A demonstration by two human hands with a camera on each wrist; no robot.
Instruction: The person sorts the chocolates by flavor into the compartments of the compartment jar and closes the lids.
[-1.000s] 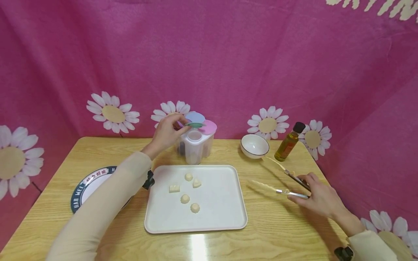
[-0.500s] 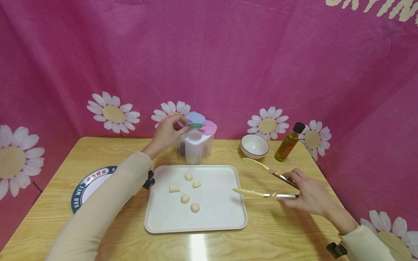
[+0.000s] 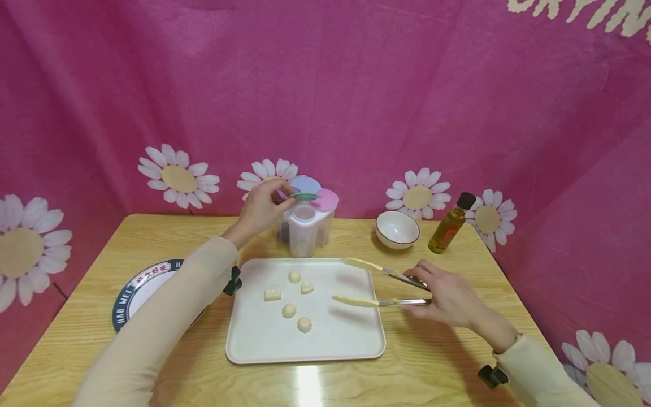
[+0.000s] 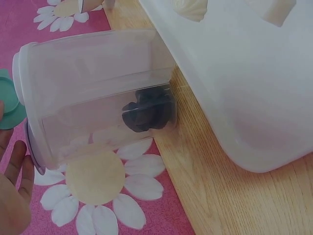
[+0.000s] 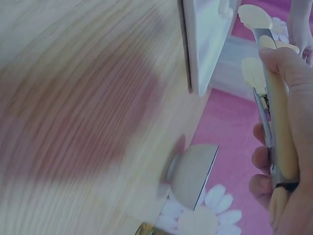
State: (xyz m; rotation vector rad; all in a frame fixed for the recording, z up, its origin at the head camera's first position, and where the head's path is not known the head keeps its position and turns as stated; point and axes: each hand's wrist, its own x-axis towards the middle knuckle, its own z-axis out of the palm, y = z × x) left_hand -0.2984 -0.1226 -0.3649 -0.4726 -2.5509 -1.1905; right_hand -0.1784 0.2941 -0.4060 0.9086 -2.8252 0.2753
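Observation:
In the head view, my left hand (image 3: 261, 209) pinches the raised green lid (image 3: 304, 196) of a clear, multi-compartment storage container (image 3: 303, 242). The compartment under that lid stands uncovered. Dark lumps (image 4: 149, 110) lie at the bottom of another compartment in the left wrist view. My right hand (image 3: 447, 297) grips metal tongs (image 3: 404, 302) with cream-coloured tips. Their arms are spread apart over the right part of a white tray (image 3: 341, 342), with nothing between the tips. On the tray lie several small cream moulded pieces (image 3: 289, 310), to the left of the tongs.
A white bowl (image 3: 397, 229) and an oil bottle (image 3: 450, 224) with a black cap stand at the back right. At the left, a blue-rimmed plate (image 3: 122, 305) is partly covered by my left sleeve. A pink flowered cloth (image 3: 356, 113) hangs behind the table.
My right hand has carried the tongs leftward, from beside the tray to above its right part. The left hand and the green lid stay where they were.

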